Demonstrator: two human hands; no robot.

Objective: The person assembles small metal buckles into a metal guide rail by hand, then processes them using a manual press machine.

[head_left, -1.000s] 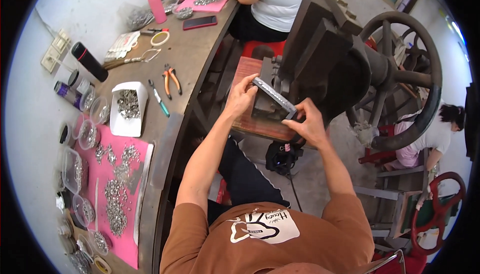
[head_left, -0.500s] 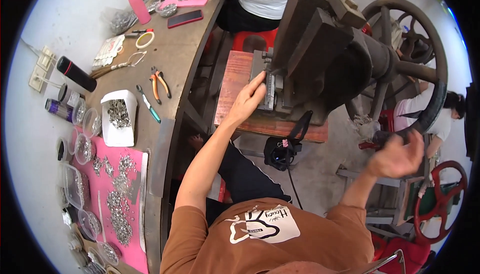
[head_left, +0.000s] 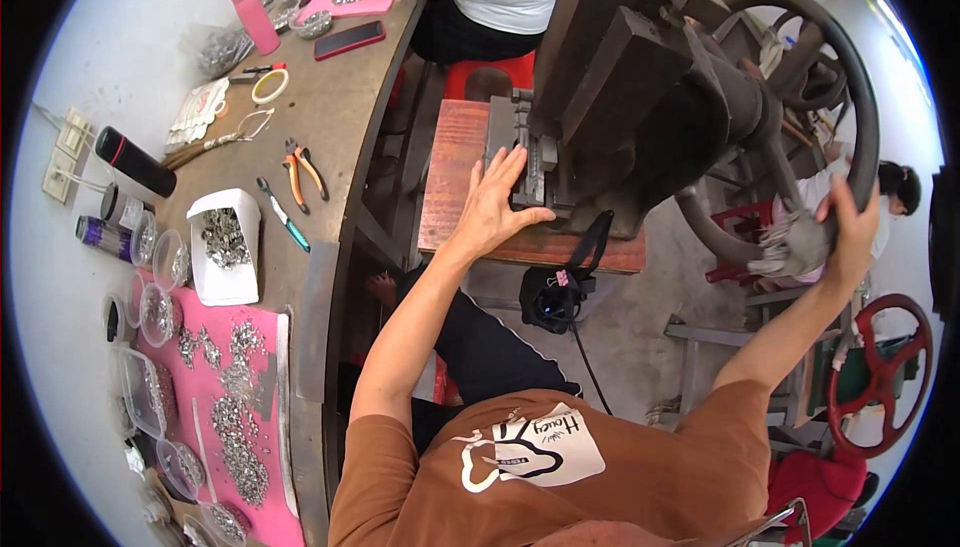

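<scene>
My left hand (head_left: 493, 202) lies with its fingers spread along the near left side of a metal die block (head_left: 536, 169) at the foot of a dark hand press (head_left: 635, 97). What lies under its fingertips is too small to make out. Out to the right, my right hand (head_left: 850, 217) grips the rim of the press's large handwheel (head_left: 868, 87), beside a grey rag (head_left: 795, 244) tied round it. Part of that grip is hidden by the hand itself. The press stands on a reddish wooden board (head_left: 452, 172).
The bench (head_left: 350, 87) at left bears pliers (head_left: 298, 172), a teal-handled tool (head_left: 284, 215), a white tray (head_left: 225, 287) of metal bits and a pink mat (head_left: 205, 367) with small parts. A black bag (head_left: 552, 299) hangs below the press. Two other people sit nearby.
My right hand has gone from loose in the air up onto the handwheel's rim. The wheel has turned, carrying its rag along. My left hand has drawn back slightly and spread its fingers.
</scene>
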